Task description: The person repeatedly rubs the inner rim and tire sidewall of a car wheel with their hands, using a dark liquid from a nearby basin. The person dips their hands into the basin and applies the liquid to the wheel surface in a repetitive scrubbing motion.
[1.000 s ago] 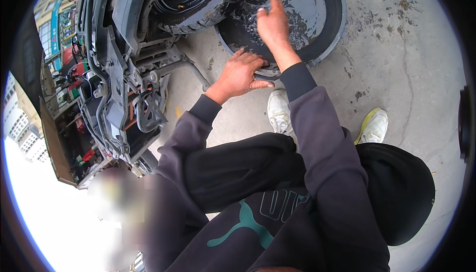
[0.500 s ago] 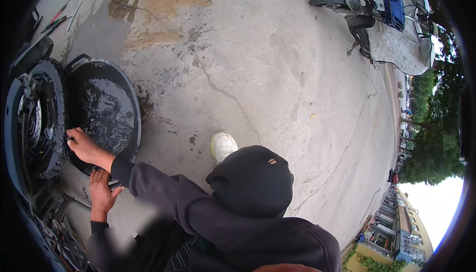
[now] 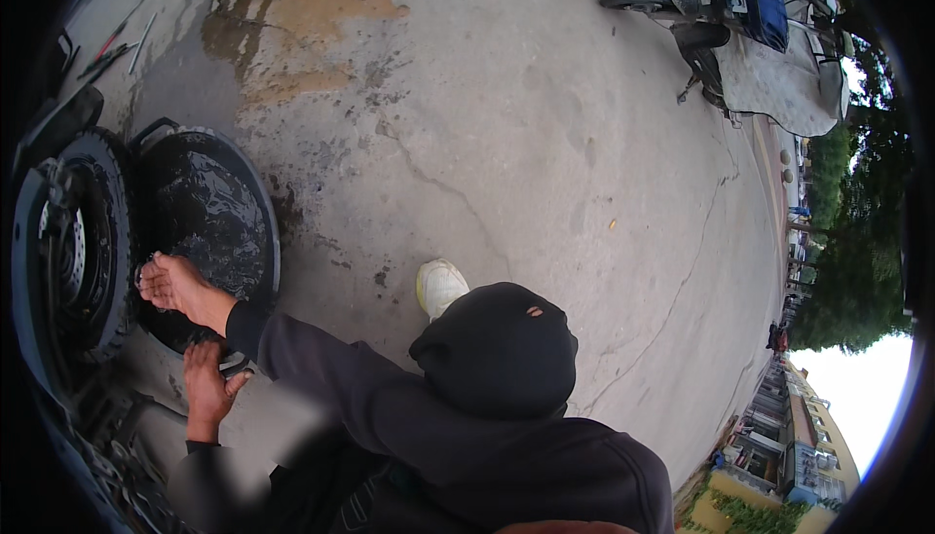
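Note:
At the left, a round black basin holds dark, rippling water and stands against a motorcycle tyre on its wheel. My right hand reaches across above the near part of the water, beside the tyre. Its fingers are loosely cupped, with nothing visible in them. Nearer to me, my left hand grips the basin by its near rim and handle, thumb to the right side. The basin's handle is partly covered by that hand. Whether my right fingertips touch the tyre is hard to tell.
Dark motorcycle parts crowd the lower left. Some rod-like tools lie on the ground beyond the basin. A wet brown patch stains the concrete. At the far right stands a scooter with a pale cover. My bent knee and white shoe are in the middle.
My right hand has drawn back a little from the tyre, its fingers straighter and cupped. The water ripples more. My left hand stays on the basin's rim.

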Demonstrator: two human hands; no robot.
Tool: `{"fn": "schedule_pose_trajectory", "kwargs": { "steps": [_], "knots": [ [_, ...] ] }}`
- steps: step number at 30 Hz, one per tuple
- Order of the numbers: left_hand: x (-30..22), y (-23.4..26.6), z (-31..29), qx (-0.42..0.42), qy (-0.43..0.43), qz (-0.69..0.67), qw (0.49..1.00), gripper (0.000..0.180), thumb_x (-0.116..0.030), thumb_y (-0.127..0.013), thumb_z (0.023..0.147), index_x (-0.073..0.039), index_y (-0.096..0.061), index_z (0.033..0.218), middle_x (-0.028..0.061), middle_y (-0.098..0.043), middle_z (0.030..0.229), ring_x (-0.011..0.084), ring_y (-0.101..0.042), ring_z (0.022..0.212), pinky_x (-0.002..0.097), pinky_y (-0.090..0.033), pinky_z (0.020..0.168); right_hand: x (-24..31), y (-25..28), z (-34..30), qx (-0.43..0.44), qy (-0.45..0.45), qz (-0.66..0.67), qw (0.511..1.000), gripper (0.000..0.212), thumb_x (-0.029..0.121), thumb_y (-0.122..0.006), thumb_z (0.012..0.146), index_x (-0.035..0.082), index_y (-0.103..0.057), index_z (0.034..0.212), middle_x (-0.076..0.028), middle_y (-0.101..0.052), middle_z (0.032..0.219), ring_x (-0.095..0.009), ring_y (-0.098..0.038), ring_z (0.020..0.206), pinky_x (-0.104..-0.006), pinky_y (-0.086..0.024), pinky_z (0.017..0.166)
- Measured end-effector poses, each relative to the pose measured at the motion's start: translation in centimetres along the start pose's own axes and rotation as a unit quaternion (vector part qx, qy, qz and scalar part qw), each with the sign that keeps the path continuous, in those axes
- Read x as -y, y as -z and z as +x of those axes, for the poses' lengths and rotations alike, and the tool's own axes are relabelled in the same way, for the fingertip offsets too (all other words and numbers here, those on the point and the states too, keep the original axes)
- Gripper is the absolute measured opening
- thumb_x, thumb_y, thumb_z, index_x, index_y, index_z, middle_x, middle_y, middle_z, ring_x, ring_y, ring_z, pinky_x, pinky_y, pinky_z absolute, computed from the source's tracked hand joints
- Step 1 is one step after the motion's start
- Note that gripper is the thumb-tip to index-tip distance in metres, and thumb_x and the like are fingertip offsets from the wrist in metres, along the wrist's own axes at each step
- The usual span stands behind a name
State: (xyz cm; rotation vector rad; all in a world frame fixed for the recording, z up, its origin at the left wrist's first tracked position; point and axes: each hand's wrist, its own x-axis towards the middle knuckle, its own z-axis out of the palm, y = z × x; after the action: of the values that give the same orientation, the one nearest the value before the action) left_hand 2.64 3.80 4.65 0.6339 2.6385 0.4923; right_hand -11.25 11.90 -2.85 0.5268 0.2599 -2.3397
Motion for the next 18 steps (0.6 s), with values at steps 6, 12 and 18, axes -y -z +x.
{"fn": "schedule_pose_trajectory", "kwargs": {
  "steps": [6, 12, 18],
  "knots": [
    [-0.2, -1.8, 0.5, -0.011, -0.028, -0.016, 0.999, 0.087, -0.078, -0.061, 0.084, 0.002, -0.065, 0.117, 0.0238, -0.067, 0.116, 0.0462, -0.06, 0.111, 0.057, -0.04, 0.107, 0.7, -2.5, -1.3, 0.013, 0.218, -0.534, 0.817, 0.032, 0.023, -0.065, 0.097, -0.005, -0.062, 0.109, -0.022, -0.068, 0.106, -0.037, -0.067, 0.101, -0.0452, -0.051, 0.085],
    [-1.1, 0.8, 0.6, 0.025, 0.003, 0.013, 1.0, 0.075, -0.069, -0.07, 0.082, -0.002, -0.066, 0.115, 0.0185, -0.067, 0.12, 0.0407, -0.06, 0.117, 0.0515, -0.039, 0.111, 9.2, 4.0, -4.2, -0.435, 0.303, -0.569, 0.629, 0.043, 0.02, -0.061, 0.098, -0.008, -0.055, 0.131, -0.03, -0.059, 0.131, -0.046, -0.058, 0.121, -0.0496, -0.046, 0.107],
    [-1.2, 0.4, 0.6, 0.03, 0.005, 0.014, 0.999, 0.077, -0.074, -0.069, 0.081, -0.005, -0.068, 0.116, 0.0133, -0.069, 0.118, 0.0359, -0.062, 0.117, 0.0496, -0.039, 0.113, 8.2, 8.1, -0.9, -0.25, -0.003, 0.032, 0.968, 0.054, 0.043, -0.037, 0.109, -0.002, -0.062, 0.124, -0.017, -0.063, 0.13, -0.034, -0.06, 0.123, -0.0455, -0.048, 0.102]
  ]
}}
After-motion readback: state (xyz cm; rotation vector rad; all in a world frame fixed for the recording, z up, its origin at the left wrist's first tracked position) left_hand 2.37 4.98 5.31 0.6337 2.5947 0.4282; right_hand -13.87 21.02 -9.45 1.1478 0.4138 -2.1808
